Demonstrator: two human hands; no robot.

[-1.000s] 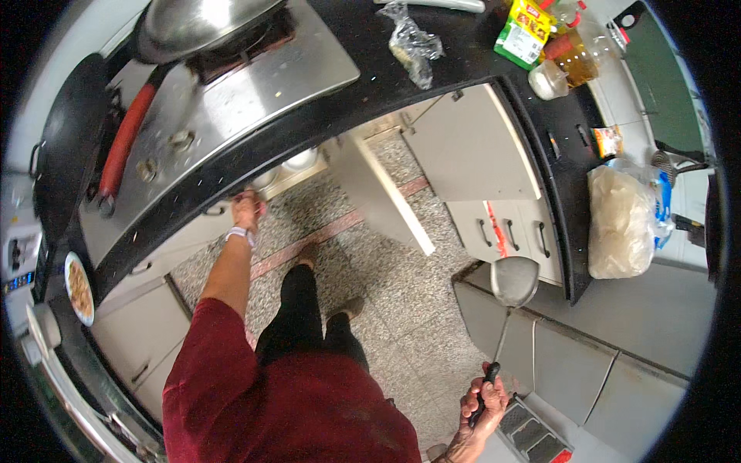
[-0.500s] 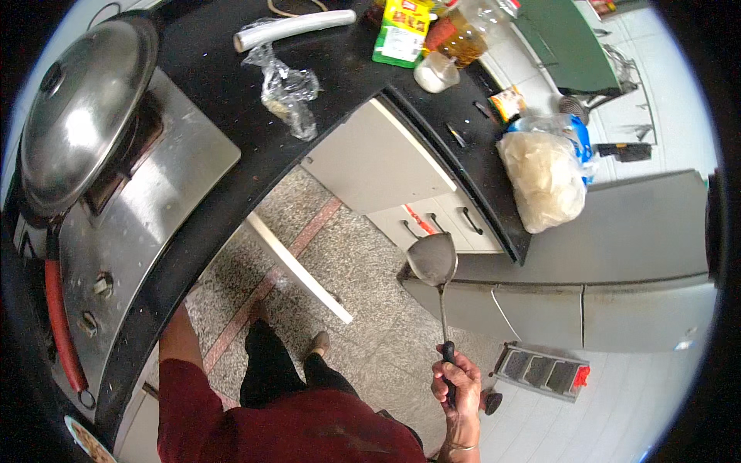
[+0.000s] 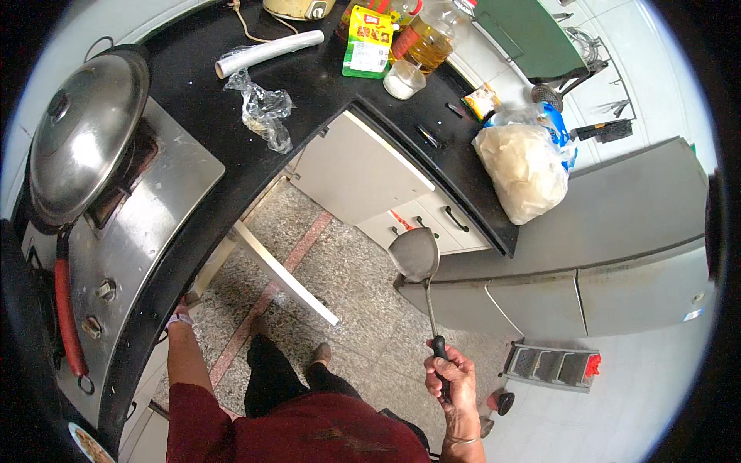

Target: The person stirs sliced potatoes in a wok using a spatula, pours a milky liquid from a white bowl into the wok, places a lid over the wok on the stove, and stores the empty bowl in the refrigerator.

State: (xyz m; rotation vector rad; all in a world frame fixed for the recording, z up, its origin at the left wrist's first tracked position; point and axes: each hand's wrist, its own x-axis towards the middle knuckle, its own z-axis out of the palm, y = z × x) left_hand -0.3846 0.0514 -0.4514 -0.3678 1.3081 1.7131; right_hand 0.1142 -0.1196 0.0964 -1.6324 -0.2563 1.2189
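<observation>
Your black worktop (image 3: 324, 92) wraps a bare stretch of speckled floor (image 3: 347, 285), with an open cabinet door (image 3: 359, 166) jutting into it. The ladle (image 3: 419, 266) hangs over that floor just off the worktop's right front edge, long axis upright, bowl pointing away from you. Your right hand (image 3: 455, 378) is clenched around its black handle. It has swung higher and nearer the worktop than half a second ago. Your left hand (image 3: 179, 312) sits under the stove-side edge; I cannot tell its grip.
</observation>
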